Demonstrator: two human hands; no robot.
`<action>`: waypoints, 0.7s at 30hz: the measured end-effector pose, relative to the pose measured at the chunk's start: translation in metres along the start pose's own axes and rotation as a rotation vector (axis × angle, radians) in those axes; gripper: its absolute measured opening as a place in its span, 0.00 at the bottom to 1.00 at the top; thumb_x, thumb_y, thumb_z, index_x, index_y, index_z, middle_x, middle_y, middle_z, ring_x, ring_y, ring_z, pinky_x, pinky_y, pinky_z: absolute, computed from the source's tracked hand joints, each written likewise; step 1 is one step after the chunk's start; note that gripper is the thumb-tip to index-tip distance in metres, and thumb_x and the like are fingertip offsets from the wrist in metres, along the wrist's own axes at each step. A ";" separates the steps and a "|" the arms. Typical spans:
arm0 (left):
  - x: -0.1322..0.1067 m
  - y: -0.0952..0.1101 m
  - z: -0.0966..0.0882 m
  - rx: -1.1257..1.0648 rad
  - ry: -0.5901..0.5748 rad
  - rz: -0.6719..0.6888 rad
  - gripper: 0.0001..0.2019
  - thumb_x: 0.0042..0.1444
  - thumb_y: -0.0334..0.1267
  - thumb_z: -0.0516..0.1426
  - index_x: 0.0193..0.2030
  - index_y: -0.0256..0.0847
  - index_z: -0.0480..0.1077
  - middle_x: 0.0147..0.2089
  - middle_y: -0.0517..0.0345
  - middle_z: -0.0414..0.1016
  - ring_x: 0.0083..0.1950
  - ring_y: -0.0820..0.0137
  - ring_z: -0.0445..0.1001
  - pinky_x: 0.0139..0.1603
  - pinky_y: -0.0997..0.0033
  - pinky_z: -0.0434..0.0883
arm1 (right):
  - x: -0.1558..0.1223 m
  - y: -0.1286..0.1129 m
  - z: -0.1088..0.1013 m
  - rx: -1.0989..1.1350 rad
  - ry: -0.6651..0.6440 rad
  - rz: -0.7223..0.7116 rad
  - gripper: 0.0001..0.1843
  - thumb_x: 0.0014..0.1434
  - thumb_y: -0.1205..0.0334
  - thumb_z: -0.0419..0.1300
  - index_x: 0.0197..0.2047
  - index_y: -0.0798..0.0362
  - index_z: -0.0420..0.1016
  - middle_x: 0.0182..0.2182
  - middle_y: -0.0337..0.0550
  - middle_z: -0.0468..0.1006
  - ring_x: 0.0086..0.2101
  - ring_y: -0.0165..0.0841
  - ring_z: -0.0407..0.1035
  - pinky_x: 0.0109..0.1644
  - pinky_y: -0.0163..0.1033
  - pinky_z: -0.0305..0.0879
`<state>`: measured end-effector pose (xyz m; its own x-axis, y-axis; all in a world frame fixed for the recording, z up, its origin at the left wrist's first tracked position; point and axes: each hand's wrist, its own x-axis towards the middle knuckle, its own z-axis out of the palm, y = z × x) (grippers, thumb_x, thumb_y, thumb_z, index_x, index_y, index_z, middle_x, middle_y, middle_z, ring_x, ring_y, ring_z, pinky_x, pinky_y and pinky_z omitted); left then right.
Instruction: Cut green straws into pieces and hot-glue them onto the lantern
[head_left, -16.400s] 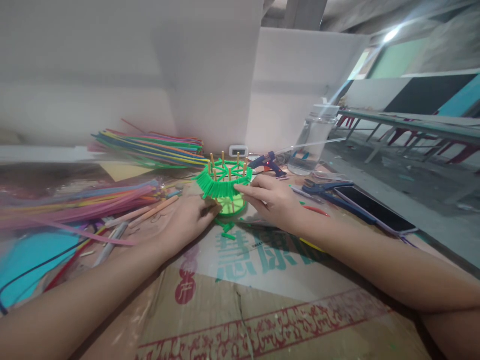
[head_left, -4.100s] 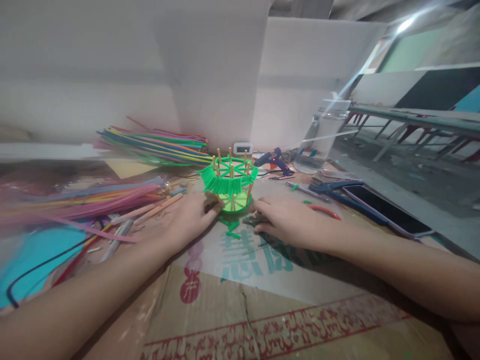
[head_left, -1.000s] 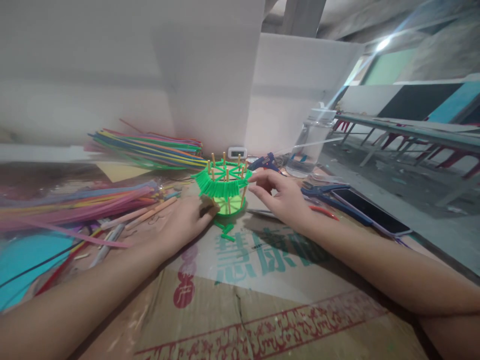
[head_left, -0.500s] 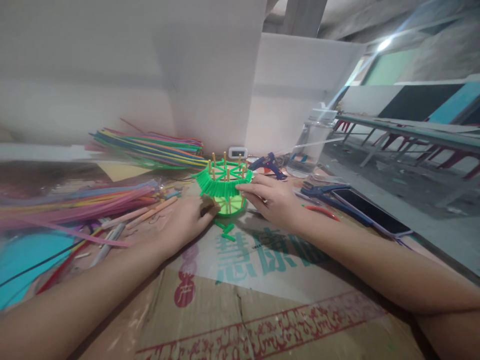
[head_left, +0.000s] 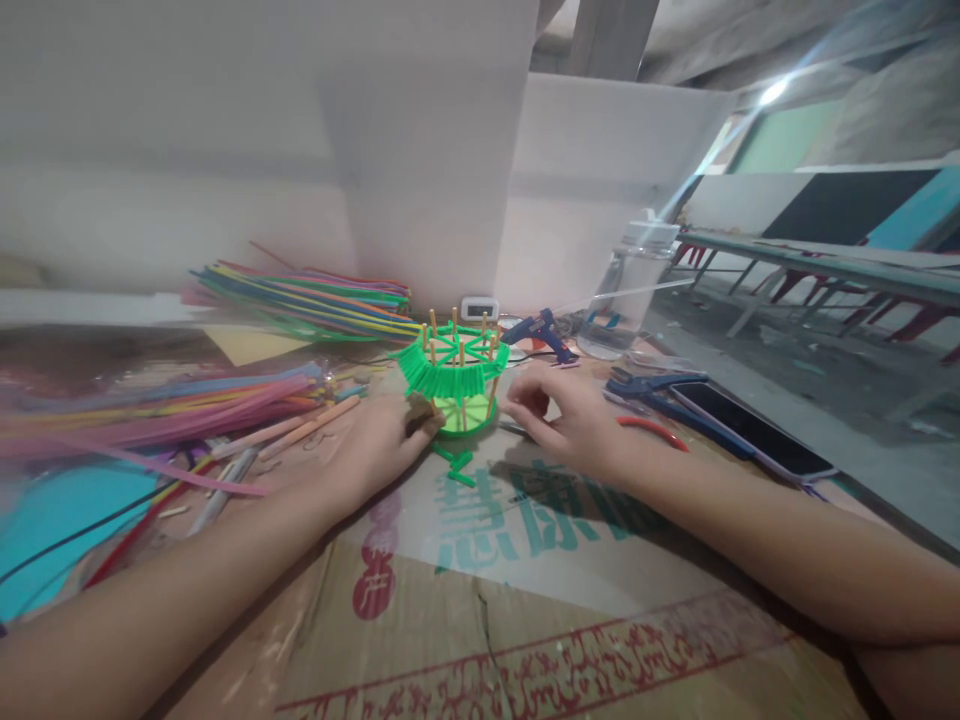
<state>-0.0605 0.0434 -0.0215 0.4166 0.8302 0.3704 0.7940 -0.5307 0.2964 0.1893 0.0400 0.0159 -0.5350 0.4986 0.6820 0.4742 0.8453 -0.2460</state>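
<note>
A small round green model (head_left: 457,375) stands in front of me. Thin wooden sticks rise through its spoked upper ring, and a fringe of short green pipe-cleaner pieces slopes around that ring. Its lower disc is yellow-green with a green rim. My left hand (head_left: 386,440) holds the left side of the lower disc, thumb in front, other fingertips partly hidden. Just right of the model, my right hand (head_left: 566,415) hovers apart from it, fingers loosely curled with a gap between thumb and forefinger; I see nothing in it. Several cut green pieces (head_left: 459,465) lie before the model.
Bundles of coloured pipe cleaners (head_left: 315,300) lie behind and at left, near a blue sheet (head_left: 60,530). A glue gun (head_left: 544,333), small digital clock (head_left: 480,309) and water bottle (head_left: 619,290) stand behind. Blue-handled pliers (head_left: 675,410) and a phone (head_left: 754,430) lie at right.
My right hand has let go of the model's fringe and drawn back to the right, its fingers curling. My left hand stays at the lower disc.
</note>
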 end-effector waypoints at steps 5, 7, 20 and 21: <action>-0.001 -0.004 0.003 0.022 0.013 -0.020 0.16 0.65 0.44 0.49 0.35 0.39 0.73 0.34 0.52 0.77 0.36 0.63 0.73 0.36 0.66 0.65 | -0.017 0.003 0.012 0.003 -0.176 -0.021 0.08 0.65 0.62 0.57 0.34 0.53 0.72 0.27 0.42 0.76 0.29 0.31 0.67 0.33 0.36 0.60; -0.001 -0.007 0.005 0.047 0.049 -0.008 0.16 0.66 0.45 0.49 0.36 0.39 0.73 0.36 0.51 0.77 0.38 0.62 0.74 0.39 0.64 0.66 | -0.020 0.003 0.018 0.014 -0.232 0.013 0.08 0.65 0.66 0.54 0.35 0.52 0.73 0.30 0.43 0.78 0.32 0.32 0.70 0.36 0.36 0.62; -0.002 -0.004 0.002 0.093 0.105 -0.087 0.09 0.61 0.40 0.50 0.37 0.39 0.69 0.36 0.50 0.76 0.41 0.59 0.74 0.42 0.61 0.68 | -0.020 0.008 0.025 0.057 -0.223 0.006 0.09 0.65 0.64 0.52 0.44 0.54 0.72 0.36 0.47 0.80 0.35 0.35 0.72 0.40 0.38 0.66; -0.002 -0.005 0.002 0.091 0.098 -0.081 0.10 0.62 0.41 0.50 0.36 0.39 0.69 0.37 0.50 0.76 0.41 0.58 0.74 0.43 0.61 0.68 | -0.020 0.008 0.025 0.056 -0.227 0.010 0.09 0.65 0.64 0.52 0.44 0.54 0.73 0.35 0.47 0.80 0.35 0.35 0.72 0.39 0.38 0.66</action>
<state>-0.0644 0.0446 -0.0255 0.3074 0.8467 0.4343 0.8623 -0.4409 0.2492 0.1866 0.0418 -0.0171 -0.6773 0.5320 0.5082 0.4441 0.8464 -0.2941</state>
